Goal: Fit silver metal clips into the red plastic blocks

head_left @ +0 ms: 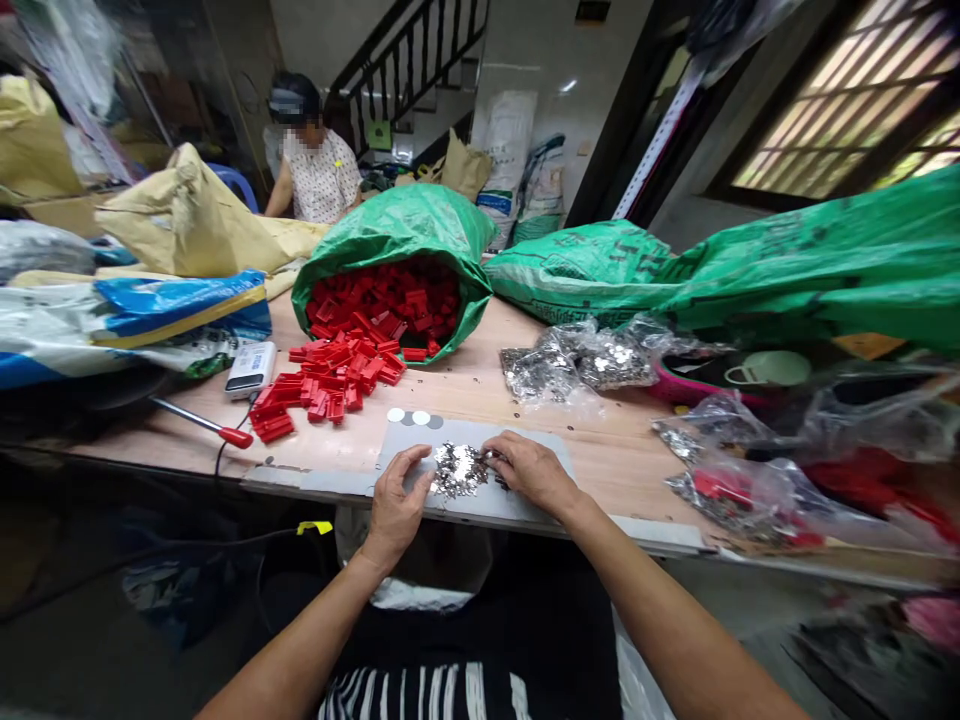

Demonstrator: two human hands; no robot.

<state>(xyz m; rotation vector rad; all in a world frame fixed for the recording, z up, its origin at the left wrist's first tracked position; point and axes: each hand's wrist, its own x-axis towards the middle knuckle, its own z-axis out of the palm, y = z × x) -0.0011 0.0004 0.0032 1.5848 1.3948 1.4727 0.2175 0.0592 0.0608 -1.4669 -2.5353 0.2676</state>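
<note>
A pile of small shiny metal pieces [459, 470] lies on a grey mat [525, 508] at the table's front edge. At the pile's left side is my left hand [401, 500], its thumb and fingers apart in a curve, nothing seen between them. My right hand [529, 468] touches the pile's right side with fingers bent together; what they hold, if anything, is too small to make out. Red plastic parts [330, 380] spill toward the mat from an open green sack [420, 220].
Bags of metal pieces [577, 360] lie right of the sack, with more plastic bags [750, 490] at the right. A red-handled tool [236, 437] and white device [250, 368] are at the left. A person [319, 170] sits across the table.
</note>
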